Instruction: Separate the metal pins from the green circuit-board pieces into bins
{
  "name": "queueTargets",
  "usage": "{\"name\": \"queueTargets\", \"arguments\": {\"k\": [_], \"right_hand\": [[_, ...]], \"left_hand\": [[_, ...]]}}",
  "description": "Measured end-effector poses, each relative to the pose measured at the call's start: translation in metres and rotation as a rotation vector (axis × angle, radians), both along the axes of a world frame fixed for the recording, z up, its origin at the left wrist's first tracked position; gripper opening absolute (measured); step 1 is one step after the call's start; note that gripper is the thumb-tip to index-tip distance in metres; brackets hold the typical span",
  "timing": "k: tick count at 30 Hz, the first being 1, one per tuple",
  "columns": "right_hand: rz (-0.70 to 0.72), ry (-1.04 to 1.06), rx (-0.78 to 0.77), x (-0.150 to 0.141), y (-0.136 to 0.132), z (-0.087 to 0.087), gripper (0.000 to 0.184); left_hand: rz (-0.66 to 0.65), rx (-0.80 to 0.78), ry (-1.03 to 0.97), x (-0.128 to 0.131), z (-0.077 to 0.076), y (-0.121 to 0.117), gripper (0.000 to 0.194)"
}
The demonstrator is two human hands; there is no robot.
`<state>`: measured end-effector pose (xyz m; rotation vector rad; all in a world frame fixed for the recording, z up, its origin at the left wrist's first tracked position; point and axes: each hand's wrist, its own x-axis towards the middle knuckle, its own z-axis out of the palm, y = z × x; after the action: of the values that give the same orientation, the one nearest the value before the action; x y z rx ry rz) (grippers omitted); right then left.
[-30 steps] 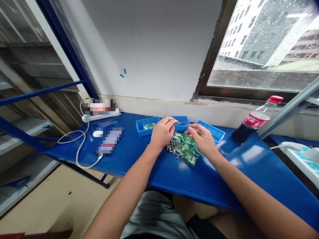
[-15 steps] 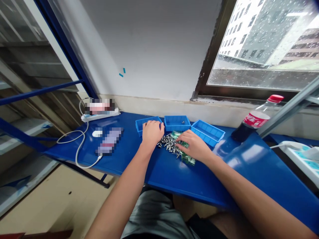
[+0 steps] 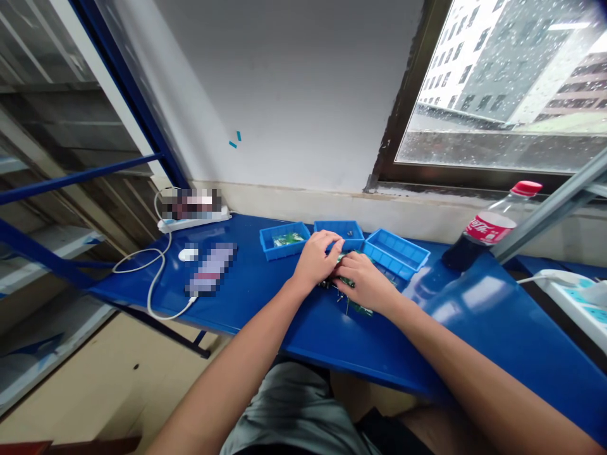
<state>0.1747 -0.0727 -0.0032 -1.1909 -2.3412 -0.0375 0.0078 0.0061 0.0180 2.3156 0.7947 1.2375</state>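
Observation:
Over a pile of small metal fasteners, some with long thin pins, and green pieces [image 3: 364, 310], my two hands meet. My left hand [image 3: 317, 258] has its fingers curled down at the pile's left and far side; its fingertips are mostly hidden. Close beside it, my right hand [image 3: 367, 281] bends over the pile with thumb and fingers drawn together. What either hand holds is hidden. Behind them, the left blue bin [image 3: 283, 253] contains green and whitish pieces. A few small bits lie in the middle blue bin [image 3: 334, 226], and the right blue bin [image 3: 397, 254] is angled beside it.
A cola bottle [image 3: 484, 227] stands at the right, near a metal post. On the left of the blue table [image 3: 258, 303] lie a blurred phone-like object [image 3: 212, 268], a white case [image 3: 188, 254], a white cable [image 3: 150, 297] and a power strip [image 3: 196, 221].
My left hand has moved right from the left blue bin to the pile, uncovering green pieces in that bin. My right hand stays at the pile, its fingers slightly more bent.

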Motion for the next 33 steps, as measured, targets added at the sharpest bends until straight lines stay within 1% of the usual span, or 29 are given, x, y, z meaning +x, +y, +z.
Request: {"name": "queueTargets", "arguments": {"k": [7,10,14,18,20,23,29,33], "right_hand": [[-0.003,-0.022,-0.005,-0.001,0.0,0.002,0.011],[-0.005,-0.063,0.011,-0.002,0.0,0.002,0.014],[-0.044,-0.124,0.062,-0.005,0.001,-0.002,0.018],[-0.08,-0.128,0.067,-0.006,0.003,-0.005,0.014],[-0.071,-0.121,0.054,-0.006,0.003,-0.005,0.012],[-0.046,-0.126,0.046,-0.007,0.002,-0.004,0.014],[-0.029,-0.141,0.066,-0.009,0.003,-0.004,0.015],[-0.018,-0.204,0.085,-0.01,0.002,-0.003,0.016]], "left_hand": [[-0.007,-0.001,0.001,0.0,-0.002,0.002,0.024],[-0.007,-0.002,0.01,0.001,-0.002,0.001,0.024],[-0.018,-0.004,0.021,0.001,-0.002,0.0,0.024],[-0.027,-0.011,0.029,0.002,-0.001,-0.001,0.025],[-0.03,-0.012,0.037,0.002,-0.001,-0.001,0.025],[-0.035,-0.006,0.049,0.002,-0.001,-0.001,0.025],[-0.04,0.001,0.046,0.002,-0.003,0.0,0.026],[-0.036,-0.008,0.044,0.002,-0.003,0.0,0.026]]}}
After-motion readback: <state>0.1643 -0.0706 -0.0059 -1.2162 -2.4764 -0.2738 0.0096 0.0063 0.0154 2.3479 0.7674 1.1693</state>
